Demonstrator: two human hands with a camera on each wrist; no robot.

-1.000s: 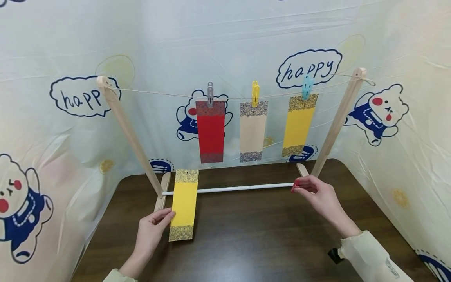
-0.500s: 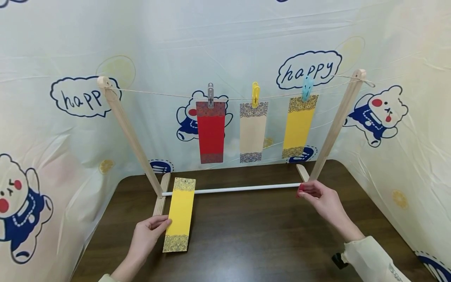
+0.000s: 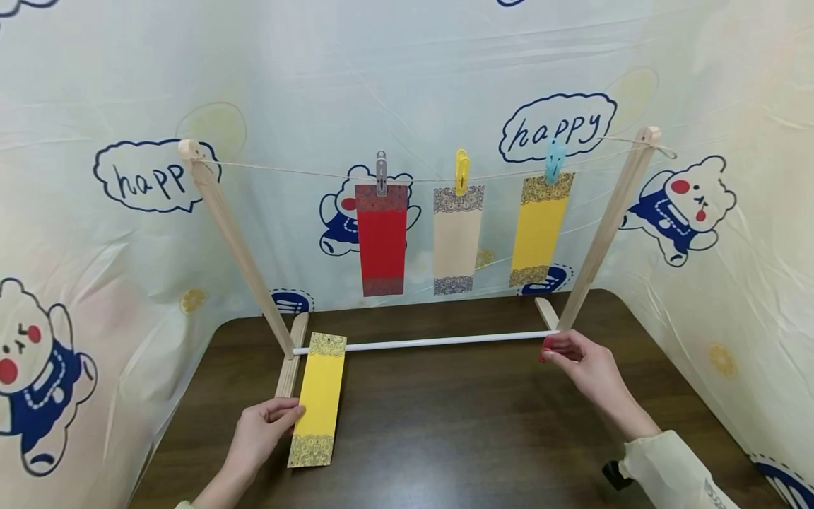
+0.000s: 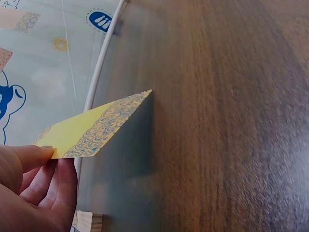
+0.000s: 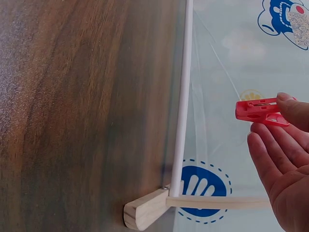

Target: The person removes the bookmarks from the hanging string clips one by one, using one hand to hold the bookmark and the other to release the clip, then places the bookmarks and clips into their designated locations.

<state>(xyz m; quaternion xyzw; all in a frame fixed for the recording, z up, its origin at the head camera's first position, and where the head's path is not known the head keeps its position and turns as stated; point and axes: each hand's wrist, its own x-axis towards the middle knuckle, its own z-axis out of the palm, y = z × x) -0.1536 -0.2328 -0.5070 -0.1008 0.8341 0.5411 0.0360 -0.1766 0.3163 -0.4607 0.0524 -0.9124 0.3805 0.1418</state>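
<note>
My left hand pinches the left edge of a yellow bookmark-like card with patterned bands at both ends. The left wrist view shows the thumb on top of the card and fingers beneath. At the right, my right hand holds a small red clothespin between thumb and fingers; in the head view it is mostly hidden. On the string hang a red card from a grey clothespin, a beige card from a yellow clothespin, and a yellow card from a blue clothespin.
The string runs between two wooden posts, left and right. A white rod joins their wooden feet low over the brown table. Behind stands a printed curtain with bears.
My left hand has drawn the yellow card down and a little left, toward me. My right hand has shifted slightly right and down with the red clothespin. The hanging cards stay put.
</note>
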